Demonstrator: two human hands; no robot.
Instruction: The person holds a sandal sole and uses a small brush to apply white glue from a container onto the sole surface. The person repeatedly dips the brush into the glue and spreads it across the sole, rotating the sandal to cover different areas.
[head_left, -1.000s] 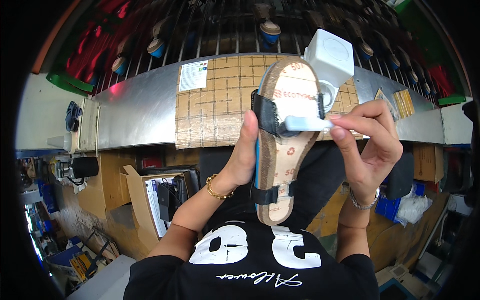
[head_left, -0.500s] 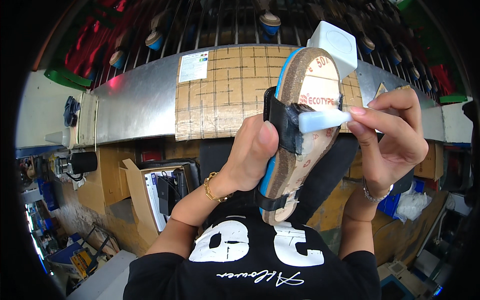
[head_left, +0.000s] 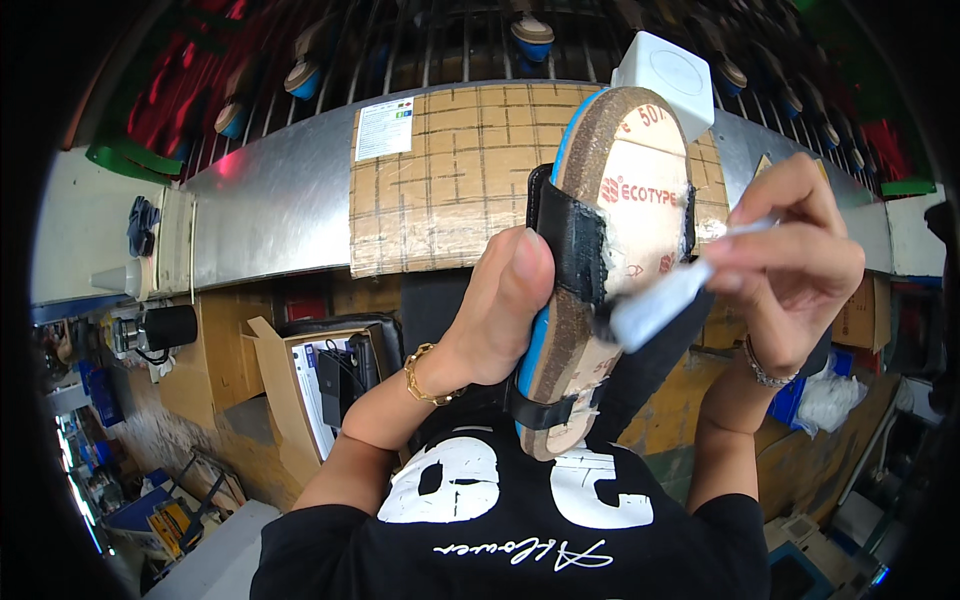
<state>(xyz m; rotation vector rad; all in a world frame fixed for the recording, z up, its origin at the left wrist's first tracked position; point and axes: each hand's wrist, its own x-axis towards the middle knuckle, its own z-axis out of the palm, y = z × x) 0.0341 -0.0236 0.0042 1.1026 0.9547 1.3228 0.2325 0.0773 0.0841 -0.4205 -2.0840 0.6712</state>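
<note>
Curling around the left edge of one sandal (head_left: 640, 150), the left hand (head_left: 500, 305) grips it, underside up, at the near side of the tabletop (head_left: 270, 200); to the right, one pale tool (head_left: 665, 305) crosses it, contact unclear, pinched in the fingertips of the right hand (head_left: 800, 270); a firm left hold and light, even strokes should serve best; counted: one sandal, two black straps (head_left: 572, 240), one tool, one cardboard sheet (head_left: 450, 165), one white container (head_left: 675, 75) far right

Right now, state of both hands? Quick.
Left hand: closed on the sandal, grip partly hidden behind it.
Right hand: closed in a pinch, holding the pale brush, which is motion-blurred.
</note>
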